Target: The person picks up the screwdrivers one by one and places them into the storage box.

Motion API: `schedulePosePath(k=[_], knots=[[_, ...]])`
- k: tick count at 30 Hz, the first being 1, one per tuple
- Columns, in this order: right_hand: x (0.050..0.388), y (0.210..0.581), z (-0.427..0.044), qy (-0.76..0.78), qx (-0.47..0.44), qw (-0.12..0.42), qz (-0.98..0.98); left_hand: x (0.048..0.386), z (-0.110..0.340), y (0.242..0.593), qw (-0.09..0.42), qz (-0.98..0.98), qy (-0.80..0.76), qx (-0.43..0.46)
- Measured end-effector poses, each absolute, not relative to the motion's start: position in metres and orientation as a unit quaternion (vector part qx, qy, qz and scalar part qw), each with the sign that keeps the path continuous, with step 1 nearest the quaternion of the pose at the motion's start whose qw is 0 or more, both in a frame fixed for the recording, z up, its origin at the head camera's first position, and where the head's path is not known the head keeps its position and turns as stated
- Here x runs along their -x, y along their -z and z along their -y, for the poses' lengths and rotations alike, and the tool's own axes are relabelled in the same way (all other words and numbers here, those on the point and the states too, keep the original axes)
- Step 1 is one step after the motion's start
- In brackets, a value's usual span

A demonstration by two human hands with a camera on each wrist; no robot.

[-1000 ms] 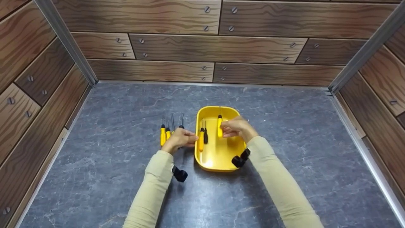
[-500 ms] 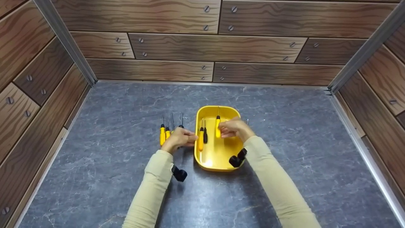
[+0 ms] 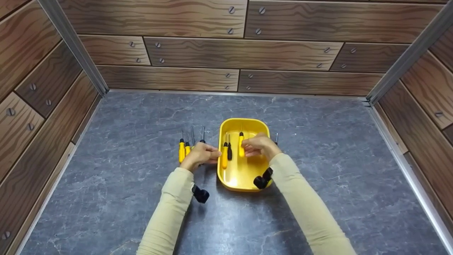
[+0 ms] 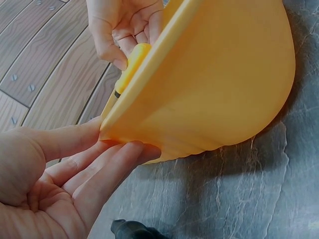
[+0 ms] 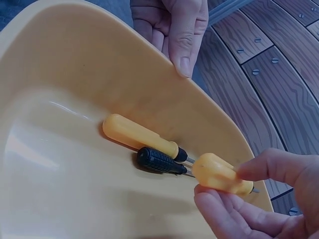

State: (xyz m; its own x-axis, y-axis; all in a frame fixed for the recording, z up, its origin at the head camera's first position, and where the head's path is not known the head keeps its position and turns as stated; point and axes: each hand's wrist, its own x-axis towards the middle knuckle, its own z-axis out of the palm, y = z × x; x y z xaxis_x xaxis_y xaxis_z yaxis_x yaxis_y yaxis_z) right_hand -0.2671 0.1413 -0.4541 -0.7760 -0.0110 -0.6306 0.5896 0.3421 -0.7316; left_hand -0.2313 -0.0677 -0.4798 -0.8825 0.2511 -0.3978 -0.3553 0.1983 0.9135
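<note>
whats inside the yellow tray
A yellow screwdriver and a black one lie inside. The right hand, pinching another yellow one, hides part of the tray floor from above.

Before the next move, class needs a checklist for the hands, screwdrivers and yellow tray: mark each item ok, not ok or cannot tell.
1. Right hand has a grip on the held screwdriver: ok, pinched by its yellow handle.
2. Left hand holds the yellow tray: ok, at its left rim.
3. Held screwdriver's handle is over the tray's inside: ok.
4. Held screwdriver is clear of the tray floor: cannot tell.
5. Every screwdriver is in hand or tray: not ok, several loose screwdrivers lie left of it.
</note>
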Motion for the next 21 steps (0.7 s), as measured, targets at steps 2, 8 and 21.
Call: schedulePosePath(k=[2, 8, 21], knots=[[0.266, 0.454, -0.140, 0.544, -0.184, 0.279, -0.770, 0.231, 0.068, 0.480, 0.240, -0.736, -0.632, 0.036], [0.264, 0.456, -0.137, 0.550, -0.174, 0.284, -0.766, 0.232, 0.068, 0.481, 0.238, -0.737, -0.631, 0.034], [0.263, 0.465, -0.132, 0.537, -0.182, 0.289, -0.771, 0.231, 0.068, 0.481, 0.236, -0.736, -0.633, 0.033]])
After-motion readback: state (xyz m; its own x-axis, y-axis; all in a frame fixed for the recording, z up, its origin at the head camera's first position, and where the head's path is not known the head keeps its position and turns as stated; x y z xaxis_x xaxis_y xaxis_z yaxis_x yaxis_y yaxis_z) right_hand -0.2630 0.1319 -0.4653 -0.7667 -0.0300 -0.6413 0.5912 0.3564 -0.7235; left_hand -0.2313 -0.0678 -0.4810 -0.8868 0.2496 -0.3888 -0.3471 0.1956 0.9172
